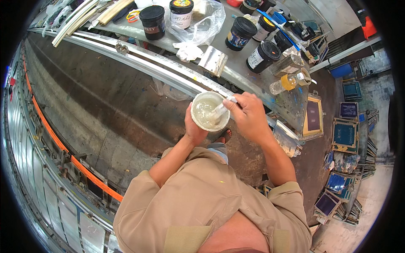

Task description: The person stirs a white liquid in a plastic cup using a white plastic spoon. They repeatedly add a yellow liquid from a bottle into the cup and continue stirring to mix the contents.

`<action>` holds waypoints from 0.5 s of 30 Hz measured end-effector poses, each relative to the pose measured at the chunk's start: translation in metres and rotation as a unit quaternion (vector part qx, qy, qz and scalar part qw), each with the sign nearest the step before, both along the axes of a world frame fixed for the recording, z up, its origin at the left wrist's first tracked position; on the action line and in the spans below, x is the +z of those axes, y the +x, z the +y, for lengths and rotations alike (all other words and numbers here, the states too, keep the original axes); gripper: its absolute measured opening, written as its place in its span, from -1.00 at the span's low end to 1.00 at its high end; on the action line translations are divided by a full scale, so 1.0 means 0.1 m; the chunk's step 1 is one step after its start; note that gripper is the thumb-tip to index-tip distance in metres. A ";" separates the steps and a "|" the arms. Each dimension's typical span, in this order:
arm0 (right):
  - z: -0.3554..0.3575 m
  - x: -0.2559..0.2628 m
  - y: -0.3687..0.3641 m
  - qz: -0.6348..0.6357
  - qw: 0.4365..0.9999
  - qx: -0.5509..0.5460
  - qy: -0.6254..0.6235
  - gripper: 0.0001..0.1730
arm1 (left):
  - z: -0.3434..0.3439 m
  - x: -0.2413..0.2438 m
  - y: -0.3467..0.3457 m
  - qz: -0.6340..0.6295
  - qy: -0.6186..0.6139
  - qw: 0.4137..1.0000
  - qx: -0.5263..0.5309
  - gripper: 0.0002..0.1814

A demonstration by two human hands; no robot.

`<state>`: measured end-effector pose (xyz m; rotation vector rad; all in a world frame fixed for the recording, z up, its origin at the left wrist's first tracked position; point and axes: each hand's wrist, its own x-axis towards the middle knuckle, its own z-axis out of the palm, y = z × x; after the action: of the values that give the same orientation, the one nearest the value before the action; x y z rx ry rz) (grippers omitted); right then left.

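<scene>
My left hand (pixel 194 126) is wrapped around a whitish plastic cup (pixel 211 127) and holds it upright in front of my body. A translucent, glossy, thick substance (pixel 204 109) lies inside the cup. The fingers of my right hand (pixel 248 110) are closed on the top of a whitish, coated stirring stick (pixel 221 109), whose lower end dips into the substance. The cup is close to the edge of the metal table, beside a square metal tin (pixel 213 60) at that edge.
Black lidded ink jars (pixel 241 33), a clear plastic bag (pixel 202 23) and a bottle with an orange band (pixel 286 83) stand or lie on the metal table (pixel 262 83). Framed printing screens (pixel 345 136) lean at the right. A long rail with an orange strip (pixel 82 167) curves along the left.
</scene>
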<state>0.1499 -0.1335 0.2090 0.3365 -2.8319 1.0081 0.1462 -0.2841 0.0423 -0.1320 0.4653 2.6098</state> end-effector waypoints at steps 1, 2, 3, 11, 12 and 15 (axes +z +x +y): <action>0.01 0.01 -0.02 0.038 0.999 0.008 0.003 -0.82 | 0.00 0.02 0.00 0.007 -0.006 1.000 -0.002 -0.26; 0.04 0.01 -0.05 0.076 0.997 0.015 0.006 -0.84 | 0.00 0.04 0.01 0.015 -0.011 1.000 -0.003 -0.26; 0.06 0.02 -0.08 0.114 0.993 0.023 0.009 -0.85 | 0.00 0.06 0.01 0.022 -0.006 1.000 -0.009 -0.26; 0.23 -0.07 -0.03 0.182 0.966 0.088 0.160 -0.91 | -0.14 0.12 -0.02 0.008 0.010 1.000 -0.008 -0.27; 0.23 -0.12 0.01 0.137 0.978 0.080 0.138 -0.89 | -0.14 0.10 -0.04 -0.010 0.003 1.000 0.005 -0.27; 0.20 -0.20 0.09 0.017 0.997 0.048 0.059 -0.82 | -0.11 -0.04 -0.07 -0.054 -0.020 0.998 0.036 -0.26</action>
<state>0.1592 -0.1139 0.1887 0.4998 -2.8742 0.8447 0.1391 -0.2952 0.0382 -0.3078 0.4832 2.6487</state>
